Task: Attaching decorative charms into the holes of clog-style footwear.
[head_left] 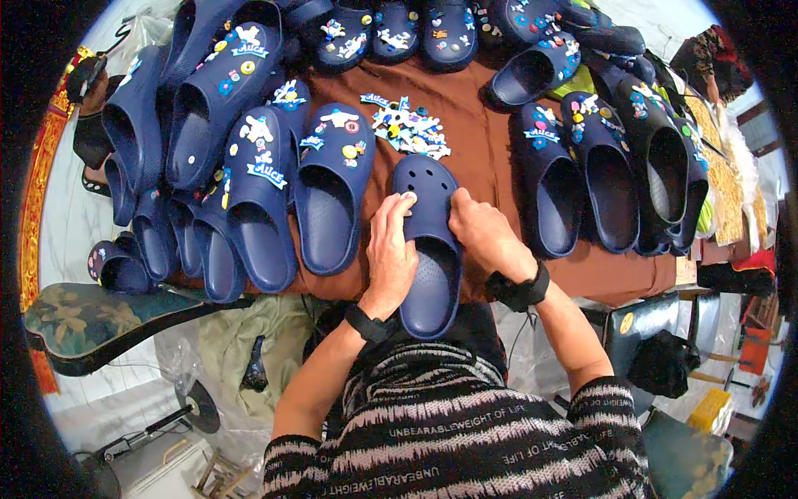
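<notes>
A plain navy clog point(431, 287) with open holes on its toe lies at the table's near edge, toe pointing away from me. My left hand point(389, 249) grips its left side, fingertips on the upper next to a small white spot that I cannot make out. My right hand point(490, 234) is closed against the clog's right side, fingers curled and partly hidden. Just beyond the toe lies a loose pile of small white, blue and yellow shoe charms point(409, 129). To the left stands a clog with charms fixed on its toe point(326, 195).
Decorated navy clogs crowd the left point(259, 208), far edge point(449, 37) and right point(611, 187) of the brown cloth-covered table point(490, 141). A camouflage-patterned cushioned seat point(100, 320) stands at the left. Another person's arm point(712, 87) shows at the far right.
</notes>
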